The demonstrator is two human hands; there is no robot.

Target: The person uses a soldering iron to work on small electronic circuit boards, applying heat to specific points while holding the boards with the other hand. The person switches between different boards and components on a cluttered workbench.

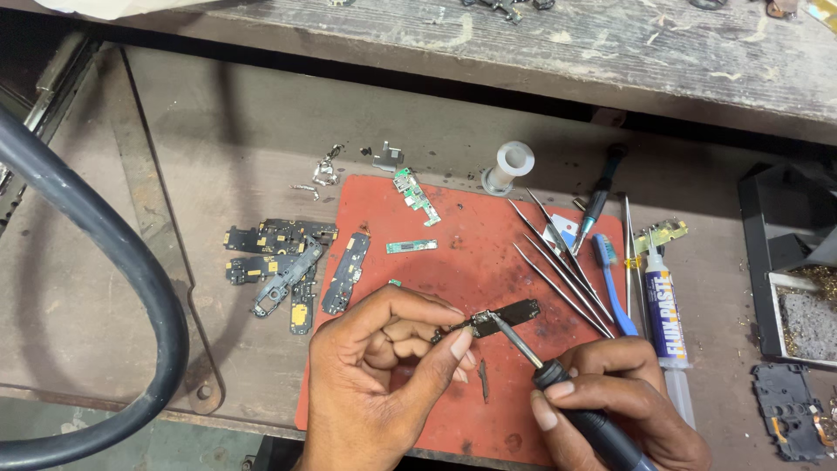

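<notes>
My left hand [384,366] pinches thin tweezers whose tips press on a small black circuit board [514,314] lying on the red work mat [471,262]. In my right hand [623,401] is a dark soldering iron [567,392]. Its metal tip touches the near end of that board, beside the tweezer tips. Both hands rest at the mat's front edge.
Several tweezers [562,262], a blue toothbrush [610,279], a screwdriver [600,196] and a flux syringe [667,323] lie at the mat's right. Black circuit boards [279,262] lie left of it, small green boards [417,199] on it. A thick grey hose [113,253] curves at left; a dark holder [789,262] stands at right.
</notes>
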